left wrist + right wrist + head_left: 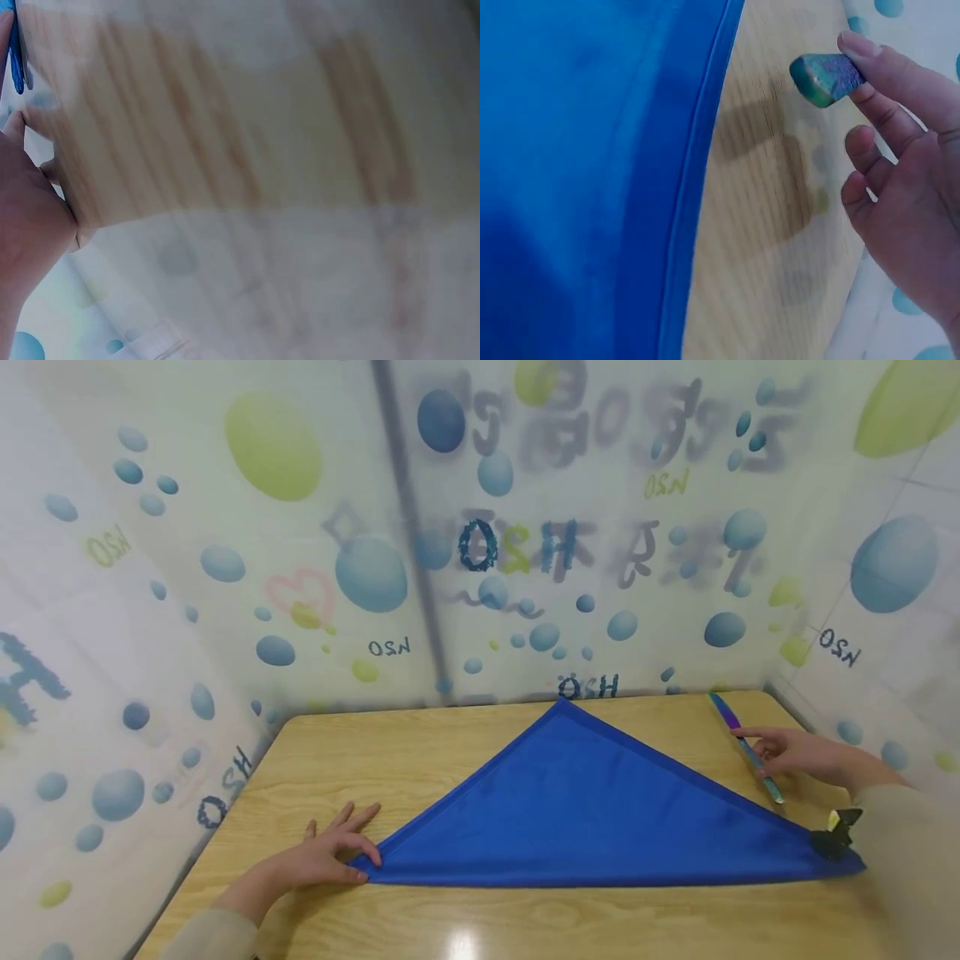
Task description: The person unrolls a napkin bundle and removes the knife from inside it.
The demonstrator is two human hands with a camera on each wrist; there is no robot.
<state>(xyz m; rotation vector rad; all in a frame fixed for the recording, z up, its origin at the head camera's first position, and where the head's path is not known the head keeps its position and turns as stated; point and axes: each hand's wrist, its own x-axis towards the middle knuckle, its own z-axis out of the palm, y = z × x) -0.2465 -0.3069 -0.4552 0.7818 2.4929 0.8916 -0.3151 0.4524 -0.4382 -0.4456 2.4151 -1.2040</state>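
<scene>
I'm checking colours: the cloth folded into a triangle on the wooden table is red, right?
Not red. The head view shows the triangle cloth is blue; it does lie folded on the wooden table, with the left hand at its corner.

Wooden table (420, 760), light grain. On it lies a blue cloth (600, 810), folded to a triangle. A ruler (742, 745) lies near the right edge.
</scene>
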